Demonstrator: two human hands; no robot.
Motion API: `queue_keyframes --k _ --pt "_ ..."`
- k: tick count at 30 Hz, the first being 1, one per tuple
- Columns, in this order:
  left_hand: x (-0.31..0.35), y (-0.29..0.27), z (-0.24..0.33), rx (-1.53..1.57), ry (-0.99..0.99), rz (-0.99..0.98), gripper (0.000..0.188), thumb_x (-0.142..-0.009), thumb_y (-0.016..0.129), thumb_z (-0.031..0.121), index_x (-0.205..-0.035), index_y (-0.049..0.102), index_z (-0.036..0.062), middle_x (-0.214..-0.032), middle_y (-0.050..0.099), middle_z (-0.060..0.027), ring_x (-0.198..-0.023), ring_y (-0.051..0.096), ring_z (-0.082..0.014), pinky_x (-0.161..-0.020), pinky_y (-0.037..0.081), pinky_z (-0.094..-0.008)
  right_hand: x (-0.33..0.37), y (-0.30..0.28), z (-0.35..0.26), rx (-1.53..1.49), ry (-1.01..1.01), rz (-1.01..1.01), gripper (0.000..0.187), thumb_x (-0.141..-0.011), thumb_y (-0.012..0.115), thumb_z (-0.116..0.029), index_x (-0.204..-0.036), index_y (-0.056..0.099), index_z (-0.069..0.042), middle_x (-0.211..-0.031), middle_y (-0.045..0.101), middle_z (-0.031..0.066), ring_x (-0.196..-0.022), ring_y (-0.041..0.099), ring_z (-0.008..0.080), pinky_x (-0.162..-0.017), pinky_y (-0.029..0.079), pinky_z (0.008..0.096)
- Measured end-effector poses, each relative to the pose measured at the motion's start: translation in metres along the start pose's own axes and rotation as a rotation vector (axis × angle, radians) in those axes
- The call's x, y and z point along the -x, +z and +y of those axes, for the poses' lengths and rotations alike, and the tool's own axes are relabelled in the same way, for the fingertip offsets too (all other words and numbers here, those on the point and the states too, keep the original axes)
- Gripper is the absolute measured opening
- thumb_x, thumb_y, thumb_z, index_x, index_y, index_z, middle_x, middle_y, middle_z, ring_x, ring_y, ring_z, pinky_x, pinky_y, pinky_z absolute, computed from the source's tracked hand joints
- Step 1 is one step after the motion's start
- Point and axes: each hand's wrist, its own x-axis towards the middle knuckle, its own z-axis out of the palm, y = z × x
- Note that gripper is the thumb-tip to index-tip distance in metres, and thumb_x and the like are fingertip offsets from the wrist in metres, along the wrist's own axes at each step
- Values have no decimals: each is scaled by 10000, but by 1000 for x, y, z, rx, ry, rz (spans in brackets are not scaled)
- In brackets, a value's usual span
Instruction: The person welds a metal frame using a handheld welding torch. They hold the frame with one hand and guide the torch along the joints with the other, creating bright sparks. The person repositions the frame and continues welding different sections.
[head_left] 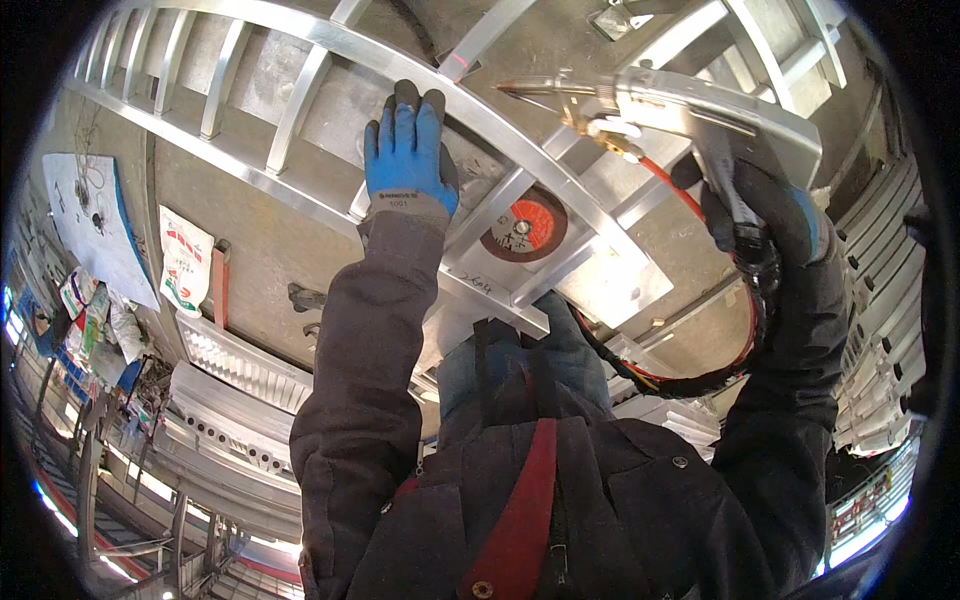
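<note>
My left hand, in a blue work glove with dark fingertips, lies flat with fingers stretched on a silvery metal frame beside its long rail. Nothing is held in it. My right hand, in a dark glove with blue patches, is wrapped round the dark grip of a welding torch. The torch's pointed nozzle faces left over the frame, apart from it. A red hose and a black cable bundle trail from the torch. Its body is slightly blurred.
An orange and dark abrasive disc shows between two frame bars. At left lie a white printed bag, a reddish bar and a pale sheet. Stacked metal profiles stand at lower left, with more slats at right.
</note>
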Motion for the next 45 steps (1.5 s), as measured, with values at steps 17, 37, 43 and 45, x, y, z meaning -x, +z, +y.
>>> queue_keyframes --k 17,37,43,45 --pt "43 -3 101 -116 200 -160 666 -933 628 298 -1541 453 89 -1577 451 -172 -1432 464 -357 -1196 325 -555 191 -35 123 -193 143 234 624 -930 720 -300 -1431 536 23 -1129 710 185 -713 610 140 -598 479 255" --pt "110 26 212 -62 197 -323 586 -925 617 275 -1475 525 95 -1529 458 -211 -1444 410 -415 -1224 269 -555 152 -71 161 -75 56 -14 479 -1010 656 -332 -1287 632 57 -757 636 71 -648 575 139 -576 461 280" --pt "111 28 211 -78 211 -314 593 -922 624 268 -1481 520 100 -1479 488 -204 -1425 429 -417 -1223 270 -561 150 -62 159 -91 -9 66 472 -1008 658 -331 -1280 632 53 -750 637 66 -646 577 138 -571 469 282" --pt "110 27 210 -66 205 -323 594 -924 626 267 -1484 516 100 -1482 487 -202 -1427 427 -416 -1223 271 -561 150 -61 159 -109 14 91 467 -1007 662 -332 -1276 634 49 -775 650 76 -650 577 135 -568 471 280"
